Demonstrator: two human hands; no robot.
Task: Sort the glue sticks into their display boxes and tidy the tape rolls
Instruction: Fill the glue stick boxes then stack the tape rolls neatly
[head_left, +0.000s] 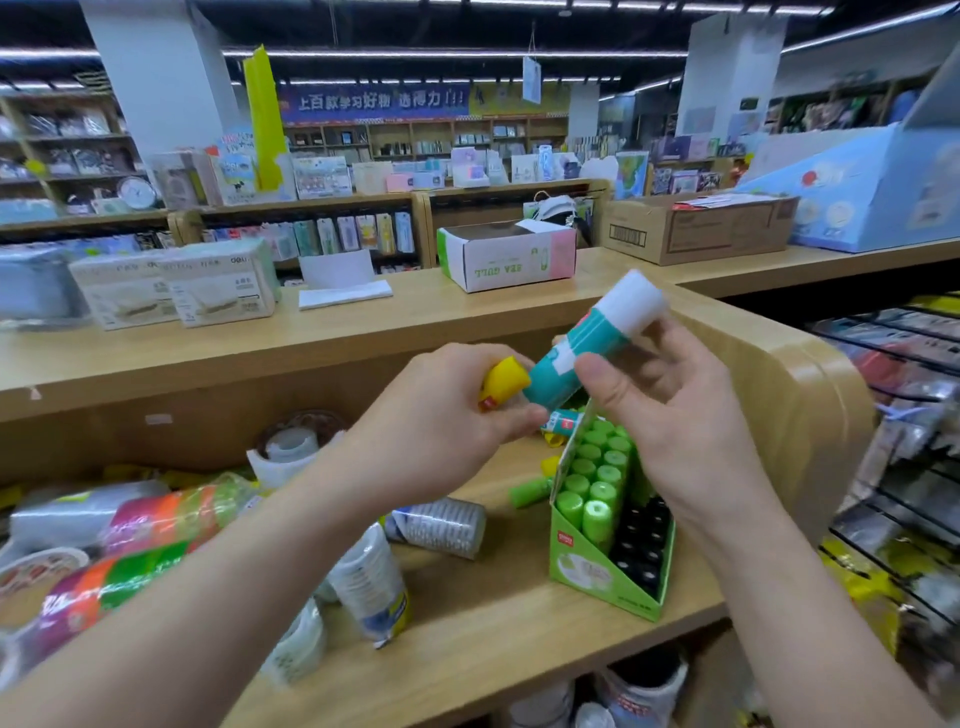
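Note:
My right hand (675, 415) holds a large teal glue stick (597, 338) with a white cap, tilted up to the right. My left hand (441, 426) grips a small yellow-capped glue stick (501, 384) that touches the teal one's lower end. Below them a green display box (597, 577) stands on the wooden shelf (493, 639), filled with green-capped sticks (592, 483) on its left and black ones (641, 540) on its right. Loose glue sticks (530, 491) lie behind the box. Tape rolls in sleeves (441, 525) lie scattered to the left.
Coloured tape packs (171, 514) crowd the shelf's left end. A rounded wooden shelf end (779, 395) rises to the right, with wire racks (893, 467) beyond. On the upper ledge sit a white and green carton (509, 257) and a cardboard box (696, 228).

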